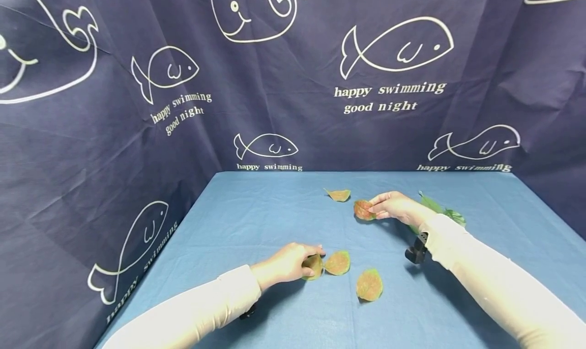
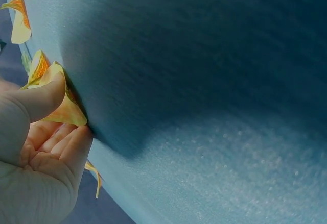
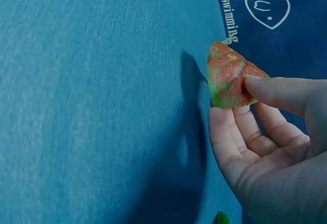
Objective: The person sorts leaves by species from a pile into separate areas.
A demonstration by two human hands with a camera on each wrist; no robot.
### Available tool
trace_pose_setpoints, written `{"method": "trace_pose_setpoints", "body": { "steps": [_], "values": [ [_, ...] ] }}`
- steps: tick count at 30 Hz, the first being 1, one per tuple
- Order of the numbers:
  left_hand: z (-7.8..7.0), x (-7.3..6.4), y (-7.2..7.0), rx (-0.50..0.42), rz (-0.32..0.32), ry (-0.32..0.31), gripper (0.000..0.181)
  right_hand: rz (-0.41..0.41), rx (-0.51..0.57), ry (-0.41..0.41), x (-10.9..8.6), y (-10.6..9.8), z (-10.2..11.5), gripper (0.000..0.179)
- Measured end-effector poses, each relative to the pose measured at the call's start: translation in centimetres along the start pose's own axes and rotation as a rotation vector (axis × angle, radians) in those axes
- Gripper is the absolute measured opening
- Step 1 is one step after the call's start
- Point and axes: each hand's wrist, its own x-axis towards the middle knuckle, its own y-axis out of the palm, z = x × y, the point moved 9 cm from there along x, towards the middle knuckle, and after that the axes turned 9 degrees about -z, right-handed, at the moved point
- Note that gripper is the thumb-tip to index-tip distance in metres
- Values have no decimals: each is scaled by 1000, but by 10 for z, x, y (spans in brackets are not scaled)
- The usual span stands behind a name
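Note:
With thumb and fingers, my right hand [image 1: 399,207] pinches a reddish leaf with a green edge [image 3: 227,78] toward the far side of the table. In the right wrist view the thumb presses its face, the fingers lie behind, and a shadow falls on the cloth beside it. Nearer the front, my left hand [image 1: 287,263] grips a yellow leaf [image 2: 70,110] between thumb and fingers, low over the cloth. A similar yellow-orange leaf [image 1: 338,263] lies just right of it, their tips close together. The left fingers partly hide the gripped leaf in the head view.
One yellow-orange leaf [image 1: 369,285] lies front right of the left hand, another [image 1: 339,195] farther back. Green leaves [image 1: 430,203] lie behind the right wrist, partly covered by the arm. A blue cloth [image 1: 256,211] covers the table; dark printed curtains [image 1: 293,99] stand behind and beside it.

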Motion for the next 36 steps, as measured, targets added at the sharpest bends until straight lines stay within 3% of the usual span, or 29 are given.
{"method": "trace_pose_setpoints", "body": {
  "steps": [17, 36],
  "values": [
    [-1, 0, 1, -8, 3, 6, 50, -150, 13, 43, 20, -16, -4, 43],
    [1, 0, -1, 0, 1, 6, 49, -216, 4, 91, 43, -16, -1, 44]
  ]
}}
